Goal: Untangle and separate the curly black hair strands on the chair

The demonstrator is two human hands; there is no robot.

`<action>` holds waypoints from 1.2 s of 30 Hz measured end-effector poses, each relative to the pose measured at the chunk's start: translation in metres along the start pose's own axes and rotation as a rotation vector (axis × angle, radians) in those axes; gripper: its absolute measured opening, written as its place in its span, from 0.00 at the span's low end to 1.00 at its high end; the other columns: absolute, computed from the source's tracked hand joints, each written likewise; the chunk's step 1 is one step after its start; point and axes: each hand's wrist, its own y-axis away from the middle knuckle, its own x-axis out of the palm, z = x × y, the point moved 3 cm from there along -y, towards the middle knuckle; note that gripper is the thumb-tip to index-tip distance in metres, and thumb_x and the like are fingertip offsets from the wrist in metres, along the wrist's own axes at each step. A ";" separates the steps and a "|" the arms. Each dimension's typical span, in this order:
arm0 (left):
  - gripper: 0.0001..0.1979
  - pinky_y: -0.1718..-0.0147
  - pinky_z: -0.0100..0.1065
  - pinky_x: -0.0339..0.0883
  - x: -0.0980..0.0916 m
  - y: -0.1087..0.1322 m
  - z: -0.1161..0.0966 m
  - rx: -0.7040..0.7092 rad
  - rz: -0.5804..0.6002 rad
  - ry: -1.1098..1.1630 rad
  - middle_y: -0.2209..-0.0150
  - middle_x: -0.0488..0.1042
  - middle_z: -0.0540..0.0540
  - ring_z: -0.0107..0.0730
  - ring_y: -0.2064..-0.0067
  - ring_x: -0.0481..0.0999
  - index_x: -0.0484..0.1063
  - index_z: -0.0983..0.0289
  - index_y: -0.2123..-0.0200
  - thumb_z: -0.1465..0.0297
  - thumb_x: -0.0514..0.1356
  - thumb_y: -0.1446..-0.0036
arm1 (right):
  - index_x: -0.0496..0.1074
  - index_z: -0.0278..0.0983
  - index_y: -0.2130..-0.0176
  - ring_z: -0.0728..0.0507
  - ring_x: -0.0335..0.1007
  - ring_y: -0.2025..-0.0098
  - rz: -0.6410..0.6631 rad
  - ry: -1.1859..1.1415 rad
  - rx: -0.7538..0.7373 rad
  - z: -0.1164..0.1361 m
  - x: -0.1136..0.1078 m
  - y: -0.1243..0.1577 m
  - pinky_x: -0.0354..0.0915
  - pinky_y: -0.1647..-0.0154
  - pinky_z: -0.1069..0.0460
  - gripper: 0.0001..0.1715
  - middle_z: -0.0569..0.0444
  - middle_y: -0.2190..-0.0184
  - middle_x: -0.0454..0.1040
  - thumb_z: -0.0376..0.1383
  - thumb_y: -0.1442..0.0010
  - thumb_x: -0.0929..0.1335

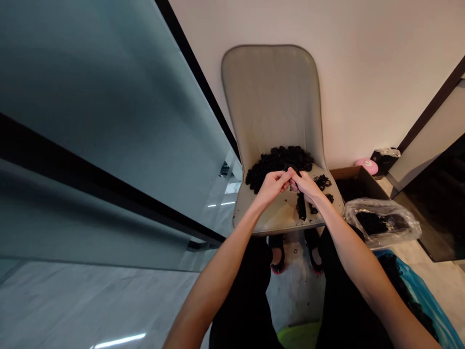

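Note:
My left hand [273, 184] and my right hand [303, 184] meet over the seat of a grey padded chair [271, 92]. Their fingertips pinch together on a small black piece, mostly hidden by the fingers. Behind the hands, a heap of small black pieces [279, 159] covers the back of the seat. A black strip [301, 207] lies on the seat just below my right hand. To the right of that hand are loose black scraps [321, 182], some shaped like open frames. Tiny black crumbs dot the seat's front.
Right of the chair stand a cardboard box [376, 184] and a clear plastic bag [399, 232], both with black material inside. Nearer me is a blue bag [423, 286] of black pieces. A glass panel [119, 106] with dark frames runs along the left.

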 end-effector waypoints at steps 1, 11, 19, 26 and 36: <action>0.30 0.79 0.28 0.48 0.000 0.000 -0.001 -0.007 0.002 -0.008 0.82 0.63 0.48 0.21 0.80 0.58 0.68 0.65 0.80 0.44 0.65 0.47 | 0.58 0.40 0.82 0.53 0.48 0.84 -0.003 -0.003 0.008 0.000 0.000 0.000 0.48 0.80 0.54 0.40 0.63 0.89 0.55 0.69 0.45 0.67; 0.27 0.80 0.27 0.49 0.005 0.005 -0.010 -0.001 0.025 0.083 0.82 0.57 0.44 0.19 0.81 0.55 0.65 0.64 0.78 0.46 0.68 0.49 | 0.53 0.41 0.82 0.55 0.43 0.87 0.094 -0.210 0.061 0.008 0.009 0.006 0.45 0.81 0.54 0.38 0.65 0.90 0.51 0.62 0.37 0.66; 0.26 0.81 0.25 0.42 0.002 0.001 -0.012 -0.064 0.115 0.239 0.82 0.50 0.42 0.16 0.82 0.47 0.57 0.62 0.81 0.56 0.71 0.54 | 0.50 0.41 0.82 0.55 0.40 0.87 0.161 -0.314 0.141 0.010 0.017 0.010 0.47 0.81 0.54 0.38 0.66 0.92 0.49 0.59 0.35 0.66; 0.23 0.78 0.30 0.51 -0.001 0.016 -0.021 -0.040 0.263 0.122 0.84 0.52 0.44 0.21 0.81 0.51 0.58 0.61 0.82 0.55 0.62 0.46 | 0.52 0.41 0.82 0.54 0.42 0.87 0.359 -0.159 0.108 0.017 0.000 0.019 0.48 0.80 0.54 0.38 0.66 0.90 0.50 0.62 0.38 0.67; 0.12 0.71 0.29 0.60 -0.010 0.024 -0.019 0.167 -0.055 -0.509 0.73 0.76 0.51 0.28 0.72 0.71 0.76 0.64 0.70 0.60 0.65 0.43 | 0.77 0.34 0.72 0.45 0.70 0.68 0.081 0.597 -0.195 0.006 -0.032 0.017 0.62 0.60 0.51 0.36 0.51 0.73 0.78 0.58 0.31 0.60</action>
